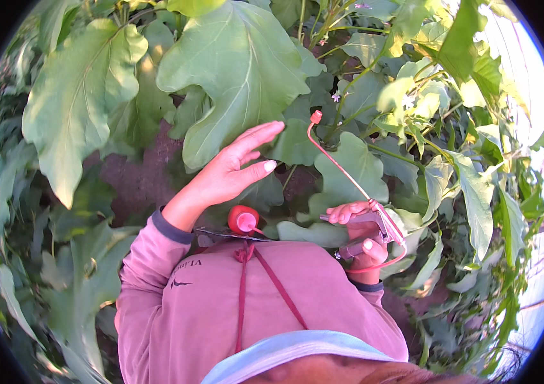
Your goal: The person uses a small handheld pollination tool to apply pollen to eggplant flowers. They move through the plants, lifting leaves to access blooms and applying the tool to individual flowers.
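Observation:
My left hand (231,170) is raised beneath the tip of a large lobed leaf (248,62). Its thumb stands apart from the fingers, and nothing shows in its grasp; whether the fingers touch the leaf I cannot tell. My right hand (370,252) grips a trigger spray gun (377,228), with fingers over the lever and thumb on the handle. The gun's thin wand (341,170) angles up and away to a red nozzle (316,116) among the leaves. From the handle curves a red hose (387,263). Before my chest is a red container (243,220) with a pink spout.
Broad-leaved plants, apparently eggplant, crowd both sides, with stems (363,72) and small pale flowers (335,97) ahead. Dark soil (132,177) shows between leaves. A red cord (279,285) hangs down my chest. Bright white sheeting (543,283) lies beyond the plants at right.

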`<state>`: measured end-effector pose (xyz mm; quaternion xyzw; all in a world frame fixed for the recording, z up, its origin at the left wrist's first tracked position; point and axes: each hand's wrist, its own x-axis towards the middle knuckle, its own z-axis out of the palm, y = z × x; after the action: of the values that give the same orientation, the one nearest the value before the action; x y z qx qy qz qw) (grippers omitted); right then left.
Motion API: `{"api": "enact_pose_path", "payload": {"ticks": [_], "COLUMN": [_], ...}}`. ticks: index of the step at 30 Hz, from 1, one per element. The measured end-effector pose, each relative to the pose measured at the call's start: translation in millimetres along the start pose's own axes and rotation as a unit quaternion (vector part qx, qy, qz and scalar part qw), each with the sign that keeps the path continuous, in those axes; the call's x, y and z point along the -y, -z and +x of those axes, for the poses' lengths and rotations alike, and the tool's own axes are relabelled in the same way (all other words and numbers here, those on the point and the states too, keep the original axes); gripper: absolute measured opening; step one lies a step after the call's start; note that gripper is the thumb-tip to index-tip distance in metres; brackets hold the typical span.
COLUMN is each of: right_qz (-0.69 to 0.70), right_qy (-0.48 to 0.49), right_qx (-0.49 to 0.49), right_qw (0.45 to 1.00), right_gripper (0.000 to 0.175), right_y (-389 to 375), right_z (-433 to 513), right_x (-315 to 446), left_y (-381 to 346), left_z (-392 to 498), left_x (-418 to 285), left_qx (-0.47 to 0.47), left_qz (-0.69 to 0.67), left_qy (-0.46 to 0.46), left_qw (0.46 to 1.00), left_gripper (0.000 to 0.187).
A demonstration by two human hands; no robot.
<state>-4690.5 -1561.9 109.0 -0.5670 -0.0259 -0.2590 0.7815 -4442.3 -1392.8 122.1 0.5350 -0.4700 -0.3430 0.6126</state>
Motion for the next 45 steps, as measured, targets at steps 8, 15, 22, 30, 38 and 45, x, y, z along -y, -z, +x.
{"api": "enact_pose_path", "payload": {"ticks": [8,15,22,30,38,45], "right_qz": [-0.071,-0.384,-0.533,-0.400,0.035,0.106], "right_qy": [0.063,0.123,0.090,0.149,0.316,0.269], "right_qx": [-0.098,-0.273,-0.344,-0.381,-0.001,0.053], "right_qw": [0.991,0.874,0.768,0.820,0.948,0.956], "right_gripper": [0.059,0.041,0.038,0.042,0.049,0.046], "right_y": [-95,-44,41,46,-41,-108], "right_z": [67,184,295,287,236,247], "right_x": [-37,-46,-51,-65,-59,-67], "left_y": [112,178,200,234,272,317], "left_z": [-31,-70,-89,-76,-45,-44], "left_x": [23,34,23,-3,-10,-5], "left_qx": [-0.046,-0.125,-0.114,-0.034,0.076,0.146], "left_qz": [0.008,0.051,0.088,0.105,0.174,0.108], "left_qy": [0.051,0.049,0.069,0.140,0.128,0.099], "left_qw": [0.998,0.990,0.987,0.984,0.973,0.978], "left_gripper": [0.078,0.078,0.076,0.072,0.057,0.051]}}
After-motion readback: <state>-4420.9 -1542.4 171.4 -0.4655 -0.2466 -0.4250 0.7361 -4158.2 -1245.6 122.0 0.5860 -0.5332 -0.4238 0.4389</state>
